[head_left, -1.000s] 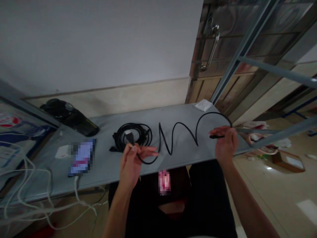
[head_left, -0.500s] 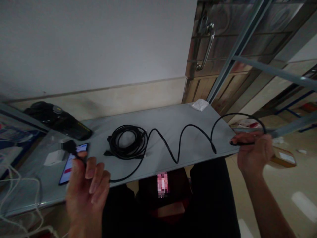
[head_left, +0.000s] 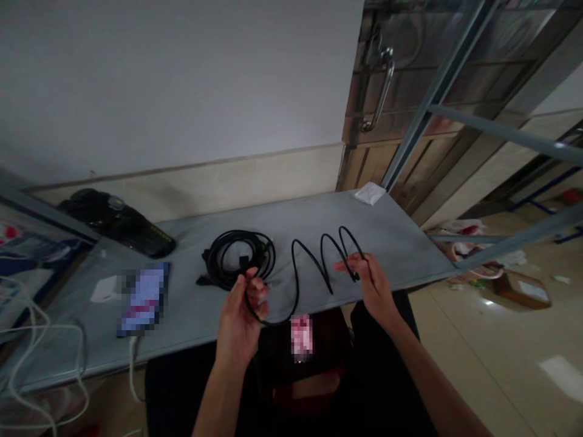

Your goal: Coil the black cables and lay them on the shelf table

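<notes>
A long black cable (head_left: 314, 264) snakes in loops across the grey table (head_left: 392, 237). My left hand (head_left: 243, 306) is closed on one end of it near the table's front edge. My right hand (head_left: 367, 282) pinches the cable's other part at the right loops, fingers closed round it. Just behind my left hand lies a coiled bundle of black cable (head_left: 239, 258) flat on the table.
A phone (head_left: 141, 294) lies at the table's left with a white cord running off the edge. A black bag (head_left: 118, 221) rests at the back left, a white packet (head_left: 371, 193) at the back right corner. Metal frame bars (head_left: 478, 121) and a steel door stand to the right.
Both hands have come back toward the middle. The left hand moved right from the phone, the right hand moved left from beyond the table edge, and the cable's loops are squeezed closer.
</notes>
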The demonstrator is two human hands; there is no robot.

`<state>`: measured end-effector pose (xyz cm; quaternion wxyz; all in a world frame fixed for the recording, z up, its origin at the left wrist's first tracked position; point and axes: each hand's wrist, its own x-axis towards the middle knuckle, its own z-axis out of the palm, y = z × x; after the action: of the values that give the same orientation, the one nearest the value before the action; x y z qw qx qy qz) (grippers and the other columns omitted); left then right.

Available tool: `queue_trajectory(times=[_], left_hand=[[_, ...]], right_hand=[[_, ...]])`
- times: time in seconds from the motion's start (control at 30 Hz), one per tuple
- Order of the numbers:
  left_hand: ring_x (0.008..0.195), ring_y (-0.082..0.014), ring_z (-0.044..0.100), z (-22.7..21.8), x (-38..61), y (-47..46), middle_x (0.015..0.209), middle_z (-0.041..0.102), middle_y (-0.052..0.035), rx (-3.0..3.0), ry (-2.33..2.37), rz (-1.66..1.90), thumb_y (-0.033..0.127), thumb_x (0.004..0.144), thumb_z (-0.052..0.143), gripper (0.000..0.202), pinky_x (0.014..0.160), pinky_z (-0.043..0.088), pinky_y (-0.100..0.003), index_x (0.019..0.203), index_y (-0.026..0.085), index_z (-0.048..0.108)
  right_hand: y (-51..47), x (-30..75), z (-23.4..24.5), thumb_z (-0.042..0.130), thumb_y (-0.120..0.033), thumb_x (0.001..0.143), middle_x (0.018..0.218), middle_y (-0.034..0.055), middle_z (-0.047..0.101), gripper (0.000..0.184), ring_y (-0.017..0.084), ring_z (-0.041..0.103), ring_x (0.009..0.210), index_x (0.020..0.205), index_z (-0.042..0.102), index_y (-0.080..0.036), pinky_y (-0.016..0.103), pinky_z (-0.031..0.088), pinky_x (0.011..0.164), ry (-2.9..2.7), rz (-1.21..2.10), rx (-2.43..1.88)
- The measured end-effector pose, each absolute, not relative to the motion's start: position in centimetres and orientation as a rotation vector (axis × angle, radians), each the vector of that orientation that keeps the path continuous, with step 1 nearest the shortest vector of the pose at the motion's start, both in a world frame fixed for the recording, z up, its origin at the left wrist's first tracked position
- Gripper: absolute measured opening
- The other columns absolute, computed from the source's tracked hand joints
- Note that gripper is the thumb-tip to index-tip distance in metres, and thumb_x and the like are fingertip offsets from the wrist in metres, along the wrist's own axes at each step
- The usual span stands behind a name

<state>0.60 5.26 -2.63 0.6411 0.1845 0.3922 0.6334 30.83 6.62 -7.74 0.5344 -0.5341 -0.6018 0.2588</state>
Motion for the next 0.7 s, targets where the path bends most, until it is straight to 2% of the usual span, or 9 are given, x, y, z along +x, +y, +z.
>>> queue_trajectory(times=[0.1, 0.17, 0.2, 0.27, 0.37, 0.47, 0.57, 0.7], left_hand=[[0.109, -0.0238, 0.082, -3.9, 1.0, 5.0, 0.123, 0.084, -0.0122, 0.465, 0.962, 1.378, 0.044, 0.095, 0.088, 0.045, 0.075, 0.068, -0.027, 0.130, 0.017, 0.080], [0.131, -0.0315, 0.078, -4.7, 1.8, 5.0, 0.137, 0.082, -0.0173, 0.495, 0.944, 1.329, 0.046, 0.096, 0.086, 0.047, 0.100, 0.069, -0.039, 0.132, 0.016, 0.080], [0.135, -0.0338, 0.076, -5.0, 2.3, 5.0, 0.138, 0.081, -0.0186, 0.507, 0.934, 1.313, 0.047, 0.095, 0.086, 0.048, 0.108, 0.067, -0.044, 0.131, 0.016, 0.081], [0.133, -0.0359, 0.077, -5.4, 3.4, 5.2, 0.134, 0.083, -0.0182, 0.531, 0.928, 1.301, 0.048, 0.092, 0.088, 0.044, 0.113, 0.064, -0.048, 0.122, 0.016, 0.083], [0.126, -0.0363, 0.080, -5.1, 4.5, 5.8, 0.127, 0.086, -0.0150, 0.576, 0.910, 1.262, 0.050, 0.093, 0.086, 0.037, 0.110, 0.066, -0.052, 0.116, 0.021, 0.084], [0.117, -0.0351, 0.084, -4.3, 4.4, 6.3, 0.121, 0.087, -0.0140, 0.611, 0.879, 1.246, 0.052, 0.097, 0.082, 0.043, 0.106, 0.068, -0.051, 0.127, 0.022, 0.081], [0.100, -0.0325, 0.087, -3.5, 3.3, 6.6, 0.108, 0.088, -0.0136, 0.601, 0.894, 1.254, 0.051, 0.094, 0.087, 0.052, 0.092, 0.072, -0.045, 0.132, 0.016, 0.080], [0.090, -0.0277, 0.086, -1.5, 0.5, 6.4, 0.107, 0.087, -0.0140, 0.582, 0.915, 1.241, 0.039, 0.093, 0.090, 0.048, 0.074, 0.073, -0.036, 0.131, 0.013, 0.078]], right_hand=[[6.7, 29.5, -7.2, 0.039, -0.050, 0.123, 0.109, 0.0091, 0.088, 0.035, 0.028, 0.083, 0.111, 0.121, 0.065, -0.028, 0.044, 0.065, 0.100, -1.456, 0.689, -1.236], [6.5, 28.2, -7.0, 0.039, -0.048, 0.123, 0.112, 0.0093, 0.087, 0.034, 0.028, 0.083, 0.112, 0.121, 0.066, -0.028, 0.044, 0.066, 0.100, -1.497, 0.750, -1.206], [6.2, 27.4, -7.0, 0.039, -0.046, 0.123, 0.113, 0.0094, 0.087, 0.033, 0.028, 0.083, 0.112, 0.120, 0.066, -0.028, 0.044, 0.066, 0.099, -1.540, 0.772, -1.196], [5.7, 25.5, -7.1, 0.038, -0.042, 0.123, 0.110, 0.0093, 0.085, 0.032, 0.028, 0.082, 0.105, 0.117, 0.066, -0.028, 0.042, 0.066, 0.093, -1.684, 0.764, -1.175], [4.9, 22.8, -7.3, 0.040, -0.035, 0.122, 0.101, 0.0082, 0.082, 0.028, 0.027, 0.079, 0.095, 0.114, 0.065, -0.027, 0.039, 0.063, 0.086, -2.021, 0.648, -1.120], [4.4, 21.3, -7.3, 0.045, -0.031, 0.120, 0.097, 0.0079, 0.080, 0.021, 0.026, 0.077, 0.091, 0.118, 0.065, -0.024, 0.037, 0.060, 0.083, -2.259, 0.553, -1.092], [4.5, 22.1, -6.7, 0.043, -0.030, 0.121, 0.098, 0.0074, 0.081, 0.023, 0.023, 0.078, 0.087, 0.125, 0.064, -0.024, 0.034, 0.059, 0.079, -2.250, 0.583, -1.089], [5.3, 26.6, -4.8, 0.038, -0.039, 0.124, 0.103, 0.0075, 0.085, 0.033, 0.023, 0.082, 0.097, 0.115, 0.067, -0.026, 0.037, 0.063, 0.089, -1.892, 0.727, -1.059]])
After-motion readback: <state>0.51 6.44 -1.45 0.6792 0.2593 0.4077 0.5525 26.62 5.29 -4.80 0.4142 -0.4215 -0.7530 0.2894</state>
